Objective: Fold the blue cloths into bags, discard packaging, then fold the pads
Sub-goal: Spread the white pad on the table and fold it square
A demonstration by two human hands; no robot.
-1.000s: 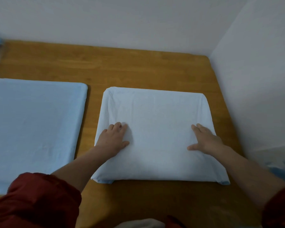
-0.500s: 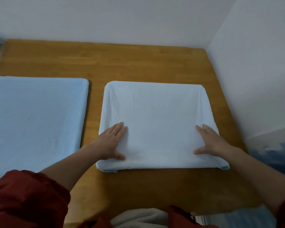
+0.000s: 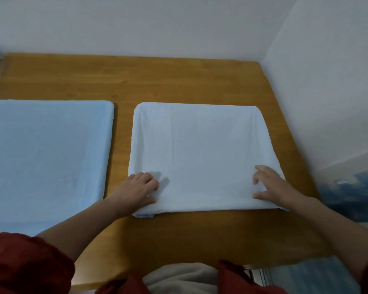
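Both have slid back to the near corners of the cloth (image 3: 200, 153) on the table (image 3: 136, 77); left hand (image 3: 136, 192) and right hand (image 3: 272, 187) now curl, pinching its edge, probably for another fold

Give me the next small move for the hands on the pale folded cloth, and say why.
Probably pinch the near edge and lift it toward the far edge. The left hand and right hand sit at the near corners of the pale folded cloth, fingers curled, and it lies flat on the table. Whether they already grip is unclear.
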